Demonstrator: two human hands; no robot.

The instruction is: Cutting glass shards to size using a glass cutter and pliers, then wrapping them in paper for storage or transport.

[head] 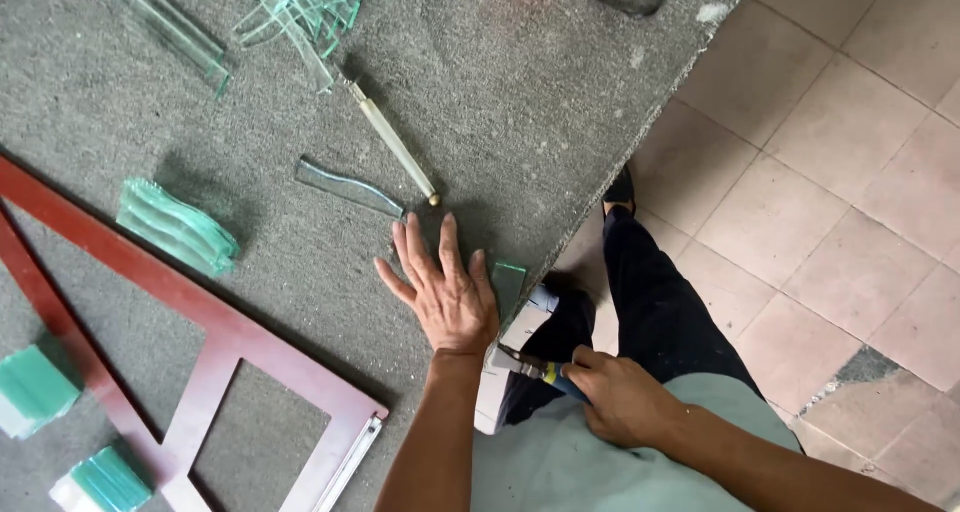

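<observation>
Left hand (447, 290) lies flat, fingers spread wide, pressing a clear glass pane (507, 284) onto the table edge at centre frame; the pane's green edge shows just right of the fingers. Right hand (622, 397) is closed around pliers (528, 364) with a blue-yellow grip, nose pointing up at the pane's overhanging edge, just below the left wrist.

Risks, as I judge them: the pliers bite close to the wrist, so a slip or an uneven snap could throw shards onto the forearm or down onto the legs. Bare hands on cut glass, edges sharp. If the palm lifts, the pane could slide off the edge onto the tiles.

Surface: grey carpet-like table covering (520, 82). Glass cutter (393, 144) and a curved glass offcut (348, 187) lie just above the fingers. Stacks of glass pieces (176, 227) on the left, strip offcuts (300, 7) in the upper left, a red wooden square (200, 317) lower left. Floor on the right is pinkish tile (850, 152), one patch chipped lower right.
</observation>
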